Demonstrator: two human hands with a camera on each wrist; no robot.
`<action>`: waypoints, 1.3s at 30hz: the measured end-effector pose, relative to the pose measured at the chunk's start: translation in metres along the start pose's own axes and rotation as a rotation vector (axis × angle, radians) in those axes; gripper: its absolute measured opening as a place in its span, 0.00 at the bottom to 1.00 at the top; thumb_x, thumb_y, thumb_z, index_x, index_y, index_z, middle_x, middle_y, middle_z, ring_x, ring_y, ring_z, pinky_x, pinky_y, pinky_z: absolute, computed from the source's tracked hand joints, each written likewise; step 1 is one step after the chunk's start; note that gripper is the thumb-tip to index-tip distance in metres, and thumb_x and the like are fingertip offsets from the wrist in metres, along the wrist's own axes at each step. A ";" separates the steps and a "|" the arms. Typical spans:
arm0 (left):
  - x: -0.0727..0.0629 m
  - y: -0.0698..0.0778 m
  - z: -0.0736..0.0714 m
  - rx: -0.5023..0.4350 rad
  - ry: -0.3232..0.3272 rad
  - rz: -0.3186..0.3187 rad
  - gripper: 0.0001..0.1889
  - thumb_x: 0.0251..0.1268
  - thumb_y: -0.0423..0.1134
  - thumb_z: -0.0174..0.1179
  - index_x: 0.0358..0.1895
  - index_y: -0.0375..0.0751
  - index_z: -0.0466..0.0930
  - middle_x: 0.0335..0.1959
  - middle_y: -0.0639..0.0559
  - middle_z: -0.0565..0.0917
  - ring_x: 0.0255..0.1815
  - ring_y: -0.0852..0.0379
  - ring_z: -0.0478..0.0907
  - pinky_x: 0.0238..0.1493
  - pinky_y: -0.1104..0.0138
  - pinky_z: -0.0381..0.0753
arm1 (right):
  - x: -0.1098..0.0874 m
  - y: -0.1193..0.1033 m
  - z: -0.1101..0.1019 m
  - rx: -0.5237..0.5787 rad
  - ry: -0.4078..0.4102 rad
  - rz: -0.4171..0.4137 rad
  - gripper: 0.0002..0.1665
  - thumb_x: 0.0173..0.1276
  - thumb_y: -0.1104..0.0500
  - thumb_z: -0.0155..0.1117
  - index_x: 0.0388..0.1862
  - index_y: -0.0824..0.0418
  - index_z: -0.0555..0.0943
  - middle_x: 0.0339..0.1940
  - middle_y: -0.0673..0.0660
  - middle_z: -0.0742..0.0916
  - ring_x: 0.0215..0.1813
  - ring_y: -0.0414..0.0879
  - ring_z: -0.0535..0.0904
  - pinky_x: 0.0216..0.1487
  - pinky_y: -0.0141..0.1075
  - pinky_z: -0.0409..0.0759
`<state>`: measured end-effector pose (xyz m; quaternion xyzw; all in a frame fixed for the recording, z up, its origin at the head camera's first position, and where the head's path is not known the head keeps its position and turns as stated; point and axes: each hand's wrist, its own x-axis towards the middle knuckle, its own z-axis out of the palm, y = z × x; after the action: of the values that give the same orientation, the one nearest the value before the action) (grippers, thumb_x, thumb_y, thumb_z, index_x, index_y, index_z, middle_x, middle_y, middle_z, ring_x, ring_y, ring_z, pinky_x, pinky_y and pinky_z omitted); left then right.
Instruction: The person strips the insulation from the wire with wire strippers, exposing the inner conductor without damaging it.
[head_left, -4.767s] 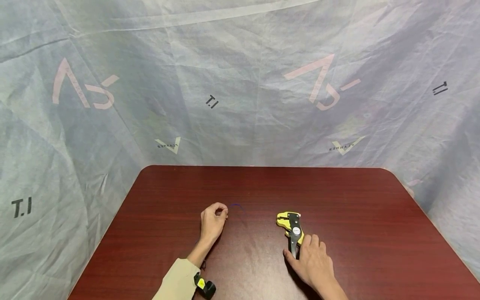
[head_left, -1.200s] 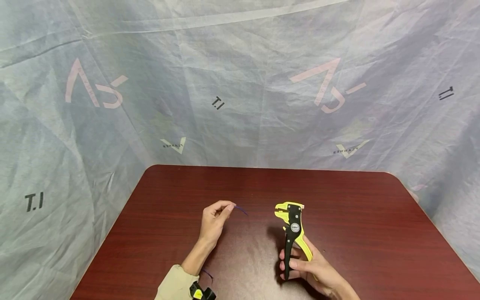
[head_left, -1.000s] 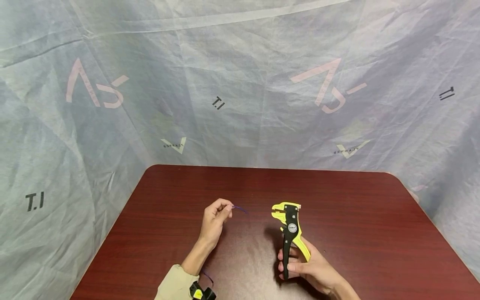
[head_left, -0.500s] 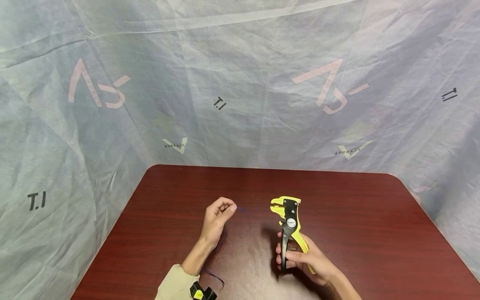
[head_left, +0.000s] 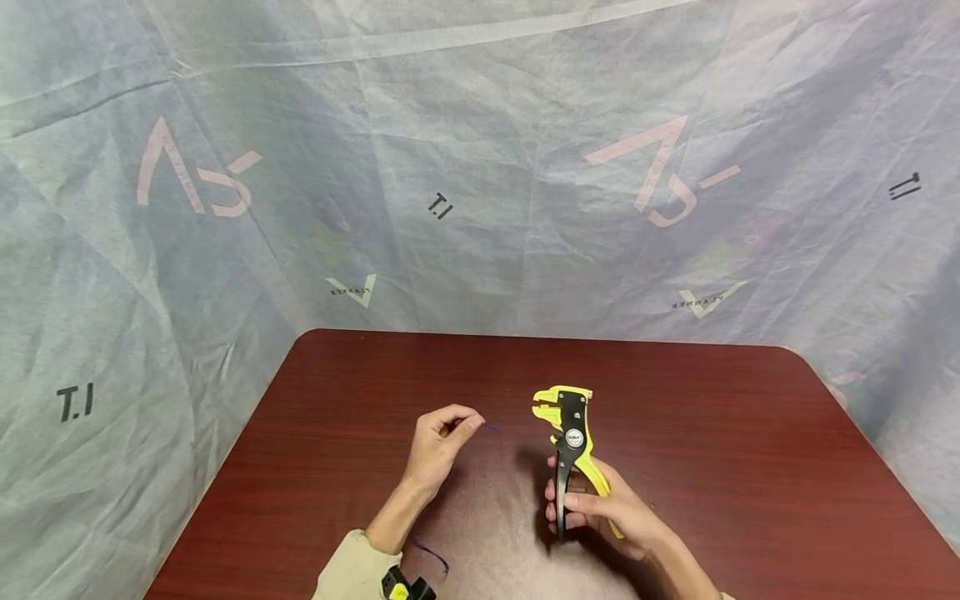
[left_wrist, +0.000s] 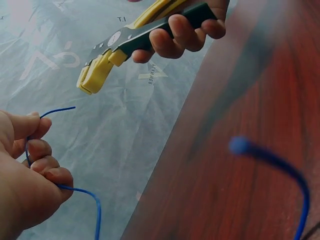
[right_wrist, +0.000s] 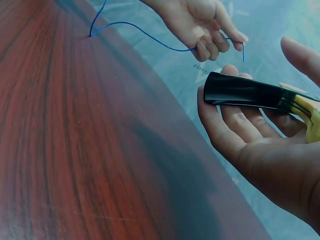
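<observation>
Between thumb and forefinger, my left hand (head_left: 438, 446) pinches a thin blue wire (left_wrist: 57, 110). A short end sticks out past the fingertips; the remaining length runs through the curled fingers and trails down beside the wrist. My right hand (head_left: 615, 507) holds a yellow and black wire stripper (head_left: 573, 417) by its handles, raised over the table. The tool's yellow head points left, toward the wire end, with a gap between them. In the right wrist view the fingers (right_wrist: 235, 122) curl round the black handle, while the tool's head is out of frame.
A dark red wood-grain table (head_left: 720, 433) with rounded far corners lies beneath both hands. Grey-white printed cloth (head_left: 480, 167) hangs behind it and along its sides. A small black and yellow camera (head_left: 405, 585) sits on the left wrist.
The right hand, which earlier lay on the wire stripper on the table, has lifted it and moved it left. The left hand has shifted slightly right, still pinching the wire; the gap has narrowed.
</observation>
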<state>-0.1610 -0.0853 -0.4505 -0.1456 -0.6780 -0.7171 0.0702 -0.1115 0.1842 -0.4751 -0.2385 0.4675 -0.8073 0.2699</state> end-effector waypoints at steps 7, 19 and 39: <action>-0.001 0.003 -0.002 -0.010 -0.047 -0.038 0.10 0.71 0.29 0.55 0.37 0.19 0.75 0.25 0.60 0.75 0.28 0.67 0.70 0.32 0.77 0.70 | 0.001 0.001 0.000 -0.019 -0.007 0.017 0.27 0.73 0.76 0.44 0.68 0.62 0.67 0.48 0.55 0.85 0.47 0.48 0.87 0.50 0.46 0.87; -0.004 0.008 0.000 -0.008 -0.107 -0.074 0.12 0.74 0.30 0.49 0.35 0.19 0.69 0.28 0.57 0.73 0.32 0.65 0.71 0.38 0.74 0.72 | -0.001 0.003 0.002 -0.044 -0.019 0.047 0.28 0.73 0.75 0.48 0.69 0.60 0.67 0.48 0.53 0.86 0.47 0.47 0.88 0.49 0.46 0.87; -0.006 0.007 0.007 -0.119 -0.102 -0.025 0.09 0.71 0.27 0.53 0.34 0.22 0.76 0.25 0.57 0.76 0.30 0.69 0.71 0.36 0.76 0.71 | 0.001 0.005 0.004 0.057 -0.188 0.002 0.31 0.70 0.77 0.46 0.71 0.64 0.63 0.52 0.55 0.85 0.51 0.48 0.86 0.52 0.46 0.86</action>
<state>-0.1519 -0.0794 -0.4452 -0.1774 -0.6385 -0.7487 0.0174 -0.1082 0.1788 -0.4773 -0.3048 0.4172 -0.7940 0.3202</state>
